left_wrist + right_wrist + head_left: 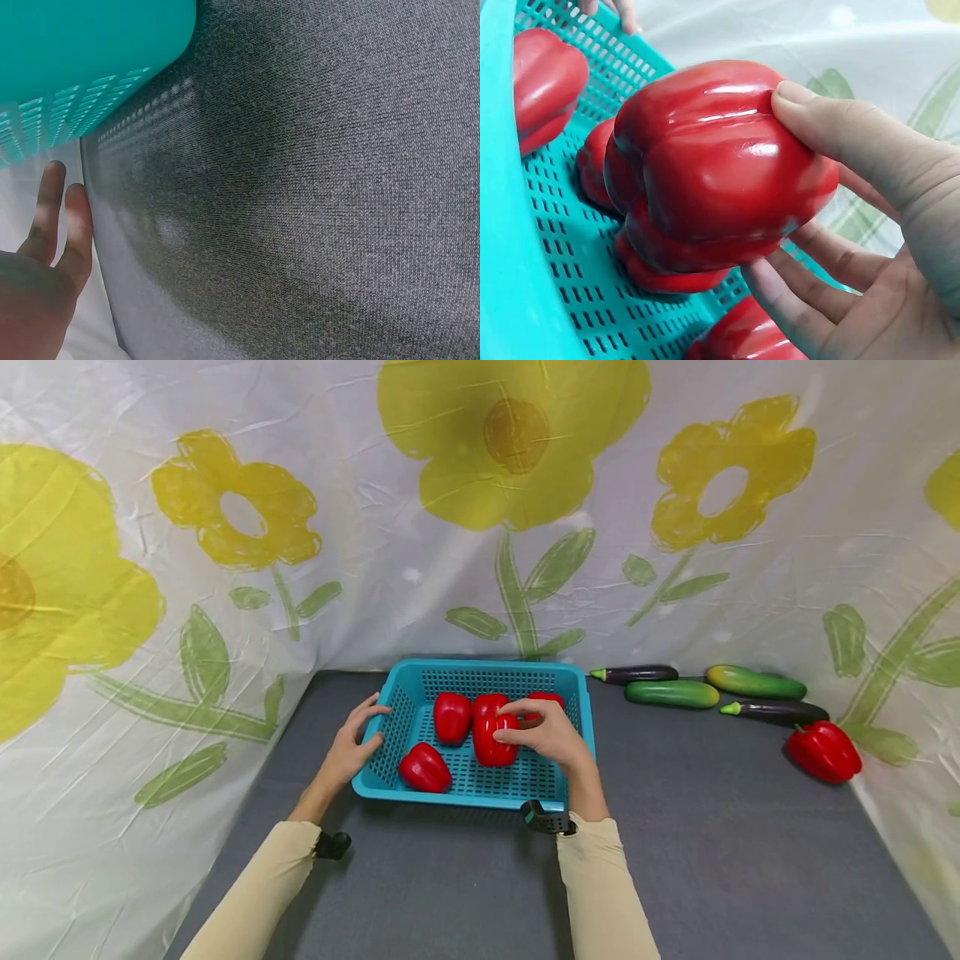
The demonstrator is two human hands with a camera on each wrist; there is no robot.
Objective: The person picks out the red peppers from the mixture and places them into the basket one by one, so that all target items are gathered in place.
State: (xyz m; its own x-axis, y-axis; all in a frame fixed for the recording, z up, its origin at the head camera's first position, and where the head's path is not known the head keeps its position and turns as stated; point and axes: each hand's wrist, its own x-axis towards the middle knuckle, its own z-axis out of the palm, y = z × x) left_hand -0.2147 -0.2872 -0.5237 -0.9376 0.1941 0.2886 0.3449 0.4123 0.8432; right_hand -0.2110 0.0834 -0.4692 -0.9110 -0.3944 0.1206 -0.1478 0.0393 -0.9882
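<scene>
My right hand [551, 735] grips a red bell pepper [712, 157] between thumb and fingers, over the inside of a teal plastic basket [465, 799]. Below and around it in the basket are several more red peppers, among them one at the front left [425, 768] and one at the back left [452, 718]. Another pepper [547, 697] is partly hidden behind my right hand. At the basket's left rim is my left hand [348, 747], its fingertips touching the edge. Two of its fingers [51, 199] look extended and spread in the left wrist view.
To the right of the basket lie two eggplants, one near the back [641, 674] and one farther right [772, 711], with two green cucumber-like vegetables [671, 694]. A red bell pepper [823, 752] sits by the right table edge. A flower-print curtain [360, 568] hangs behind the dark table.
</scene>
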